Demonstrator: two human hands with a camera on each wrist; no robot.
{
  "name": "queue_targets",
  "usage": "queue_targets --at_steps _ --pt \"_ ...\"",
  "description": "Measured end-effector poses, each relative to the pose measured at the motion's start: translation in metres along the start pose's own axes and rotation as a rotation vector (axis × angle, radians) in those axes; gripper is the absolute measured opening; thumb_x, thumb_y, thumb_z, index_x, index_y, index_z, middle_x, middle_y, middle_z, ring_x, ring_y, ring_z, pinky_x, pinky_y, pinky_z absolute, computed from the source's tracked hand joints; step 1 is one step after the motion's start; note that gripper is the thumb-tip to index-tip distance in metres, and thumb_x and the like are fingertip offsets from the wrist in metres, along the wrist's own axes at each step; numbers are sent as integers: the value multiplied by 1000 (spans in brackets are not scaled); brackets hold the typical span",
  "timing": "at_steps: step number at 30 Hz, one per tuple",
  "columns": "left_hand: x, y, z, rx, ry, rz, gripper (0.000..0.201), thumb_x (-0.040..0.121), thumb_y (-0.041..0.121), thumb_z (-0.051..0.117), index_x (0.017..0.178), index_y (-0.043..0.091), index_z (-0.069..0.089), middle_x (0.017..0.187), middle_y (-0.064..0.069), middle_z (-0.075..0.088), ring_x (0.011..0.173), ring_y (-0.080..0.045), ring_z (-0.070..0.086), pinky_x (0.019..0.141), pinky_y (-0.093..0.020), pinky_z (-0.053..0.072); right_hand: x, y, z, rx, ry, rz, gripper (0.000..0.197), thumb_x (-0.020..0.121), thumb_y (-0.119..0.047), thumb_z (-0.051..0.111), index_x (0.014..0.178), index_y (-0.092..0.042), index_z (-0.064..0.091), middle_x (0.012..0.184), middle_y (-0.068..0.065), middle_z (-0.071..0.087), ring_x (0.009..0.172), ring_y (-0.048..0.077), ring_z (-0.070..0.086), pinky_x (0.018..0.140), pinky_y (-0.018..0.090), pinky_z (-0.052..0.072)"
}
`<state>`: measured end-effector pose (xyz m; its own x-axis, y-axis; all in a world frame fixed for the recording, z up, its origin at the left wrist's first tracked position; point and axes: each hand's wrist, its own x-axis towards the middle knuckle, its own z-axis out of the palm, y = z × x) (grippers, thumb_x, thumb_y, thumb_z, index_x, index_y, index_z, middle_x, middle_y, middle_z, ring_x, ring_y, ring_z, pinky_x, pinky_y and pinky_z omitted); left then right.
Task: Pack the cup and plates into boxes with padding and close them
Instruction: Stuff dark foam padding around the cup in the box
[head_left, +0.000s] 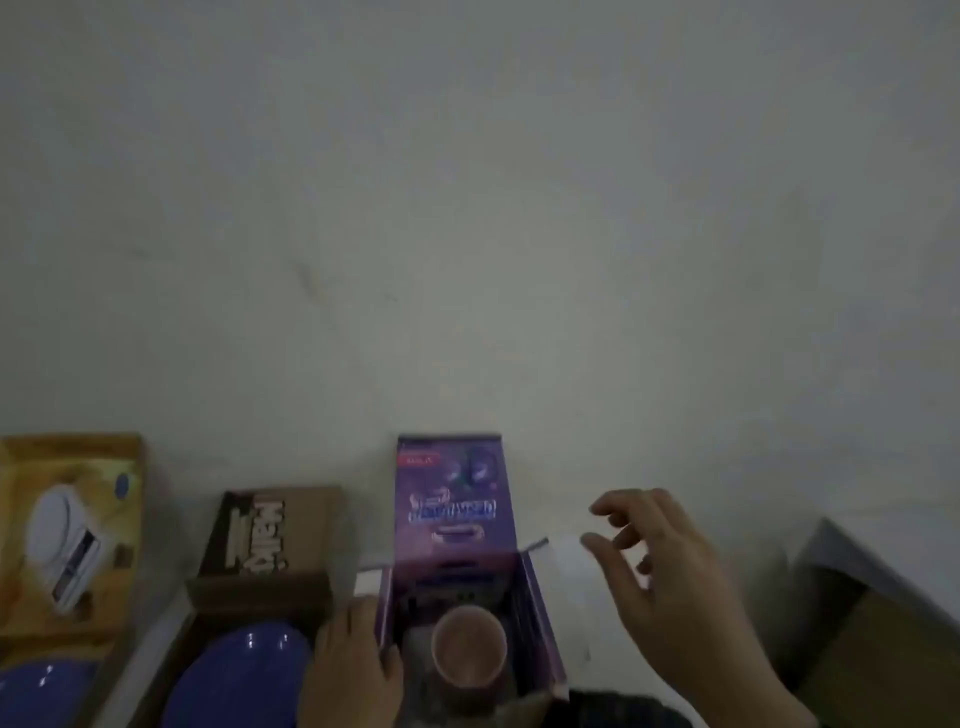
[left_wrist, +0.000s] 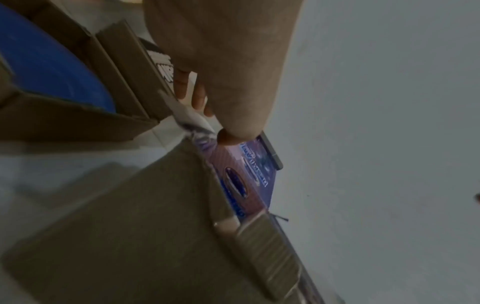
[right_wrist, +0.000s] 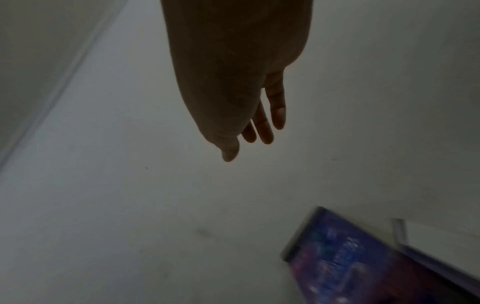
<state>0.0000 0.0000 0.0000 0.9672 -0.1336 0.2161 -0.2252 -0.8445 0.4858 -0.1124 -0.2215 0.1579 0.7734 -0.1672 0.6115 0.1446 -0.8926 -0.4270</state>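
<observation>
A purple box (head_left: 540, 623) stands open at the bottom centre, its printed lid (head_left: 449, 499) folded back away from me. A pinkish cup (head_left: 469, 647) sits upright inside it. My left hand (head_left: 358, 654) grips the box's left wall, thumb (left_wrist: 228, 137) on the inner edge and fingers (left_wrist: 197, 98) outside. My right hand (head_left: 644, 551) hovers with spread, relaxed fingers over the box's white right flap (head_left: 566, 566) and holds nothing. A blue plate (head_left: 244, 675) lies in the open brown box (head_left: 265, 530) to the left.
At the far left, a yellow box (head_left: 78, 519) with a scale pictured on it holds a second blue plate (head_left: 31, 686). A plain cardboard box (head_left: 857, 649) stands at the right. Pale bare floor (head_left: 467, 234) stretches beyond the boxes.
</observation>
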Motion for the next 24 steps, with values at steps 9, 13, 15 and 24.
queue_targets --at_steps 9,13,15,24 --pt "3 -10 20 -249 -182 -110 42 81 5 54 122 14 49 115 -14 55 102 -35 55 74 -32 40 -95 67 70 -281 -875 666 71 74 -67 59 123 -22 34 124 3 40 112 22 46 92 35 46" --pt "10 -4 26 -272 -208 -180 38 82 3 55 119 5 44 113 -22 53 100 -41 54 74 -33 38 -127 67 89 -325 -873 753 98 71 -69 61 144 -20 16 143 8 26 132 29 30 99 40 44" --pt "7 -2 29 -286 -173 -165 45 80 -3 53 122 6 43 116 -22 53 103 -42 53 79 -37 41 -135 64 92 -372 -805 703 85 78 -61 61 140 -19 21 140 6 31 130 26 32 96 37 45" --pt "1 -4 33 -361 -191 -157 50 80 -9 45 125 14 42 116 -17 54 98 -35 54 78 -36 41 -116 59 63 -246 -468 605 24 91 -38 52 83 -20 40 79 -5 49 75 17 48 64 30 40"
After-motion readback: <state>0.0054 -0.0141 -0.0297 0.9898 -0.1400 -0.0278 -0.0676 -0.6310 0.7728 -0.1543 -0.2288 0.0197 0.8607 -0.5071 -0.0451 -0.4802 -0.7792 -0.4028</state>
